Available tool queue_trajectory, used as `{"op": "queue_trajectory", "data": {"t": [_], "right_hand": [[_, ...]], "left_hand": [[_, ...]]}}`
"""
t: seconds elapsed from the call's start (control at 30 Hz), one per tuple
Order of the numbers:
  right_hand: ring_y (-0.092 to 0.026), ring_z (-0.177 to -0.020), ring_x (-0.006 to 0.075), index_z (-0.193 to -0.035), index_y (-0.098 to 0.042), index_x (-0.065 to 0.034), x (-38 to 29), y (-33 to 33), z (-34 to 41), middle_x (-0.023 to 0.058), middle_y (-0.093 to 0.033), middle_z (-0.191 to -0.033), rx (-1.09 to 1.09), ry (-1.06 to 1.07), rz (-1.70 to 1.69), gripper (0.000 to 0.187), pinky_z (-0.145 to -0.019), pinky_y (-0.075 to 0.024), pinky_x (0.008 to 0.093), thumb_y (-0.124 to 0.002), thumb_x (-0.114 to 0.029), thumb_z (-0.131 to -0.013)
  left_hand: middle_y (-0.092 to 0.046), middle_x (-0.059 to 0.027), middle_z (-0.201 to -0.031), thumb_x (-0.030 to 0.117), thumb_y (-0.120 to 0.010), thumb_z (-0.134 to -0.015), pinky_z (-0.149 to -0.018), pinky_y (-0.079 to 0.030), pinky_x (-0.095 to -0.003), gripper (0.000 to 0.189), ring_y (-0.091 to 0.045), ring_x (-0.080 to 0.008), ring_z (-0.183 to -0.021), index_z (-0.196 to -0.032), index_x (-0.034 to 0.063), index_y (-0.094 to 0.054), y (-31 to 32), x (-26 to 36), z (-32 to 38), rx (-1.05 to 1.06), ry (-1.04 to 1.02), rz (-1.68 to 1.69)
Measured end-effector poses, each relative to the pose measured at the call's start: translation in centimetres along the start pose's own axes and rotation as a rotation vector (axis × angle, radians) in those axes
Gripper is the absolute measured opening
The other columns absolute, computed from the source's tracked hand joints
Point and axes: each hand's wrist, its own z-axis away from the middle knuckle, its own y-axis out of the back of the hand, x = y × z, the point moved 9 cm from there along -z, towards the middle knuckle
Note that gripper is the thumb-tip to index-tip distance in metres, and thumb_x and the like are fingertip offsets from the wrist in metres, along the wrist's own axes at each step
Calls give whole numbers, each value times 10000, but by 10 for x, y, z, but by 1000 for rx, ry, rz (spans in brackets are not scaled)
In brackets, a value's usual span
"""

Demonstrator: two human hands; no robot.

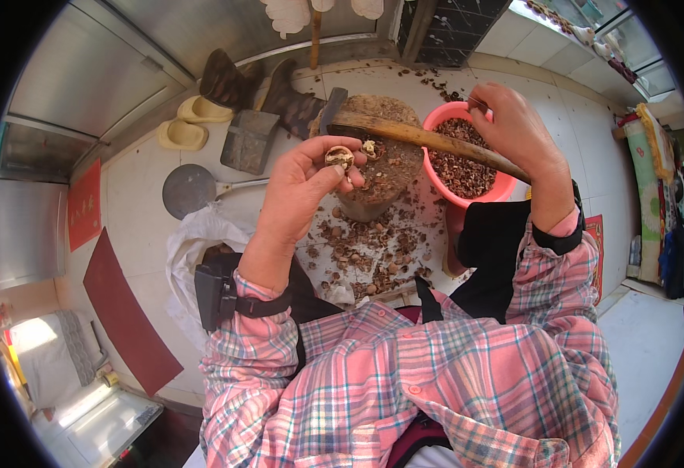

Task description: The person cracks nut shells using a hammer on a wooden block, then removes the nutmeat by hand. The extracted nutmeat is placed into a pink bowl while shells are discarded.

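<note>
My left hand (312, 181) holds a cracked walnut half (339, 157) over the near left part of a wooden chopping block (403, 169). A hammer with a wooden handle (412, 133) lies across the block, its dark metal head at the far left edge; the handle reaches right, across a pink plastic basin (508, 190). Beside the head and handle, a pale walnut piece (369, 147) rests on the block among shell bits. My right hand (508, 126) is raised above the basin's far right rim, fingers curled; whether it holds anything is unclear. Brown walnut pieces (462, 169) fill much of the basin.
Walnuts and broken shells (371, 251) litter the tiled floor before me. A white woven sack (192, 234), a round metal pan (189, 191) and a dustpan-like metal piece (250, 140) are at the left. Boots (292, 96) and yellow clogs (184, 134) stand farther back.
</note>
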Motion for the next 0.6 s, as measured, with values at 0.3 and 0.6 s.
{"op": "queue_trajectory", "data": {"t": [0.3, 0.6], "right_hand": [[-636, -798, 365, -1008, -645, -2, -71, -43, 8, 180, -646, -858, -60, 181, -527, 226, -696, -510, 435, -657, -177, -866], [-642, -790, 290, -1044, -641, -21, -100, -74, 13, 138, -636, -913, -18, 273, -340, 250, -684, -513, 386, -710, -132, -832]], "left_hand": [[-659, -76, -942, -23, -513, -884, -632, -473, -224, 213, -626, -106, -739, -1077, -8, -603, 11, 2, 2, 19, -7, -149], [-628, -13, -843, 100, -556, -947, -595, -396, -191, 107, -540, -64, -679, -1021, 43, -609, 13, -15, 6, -24, 102, -190]]}}
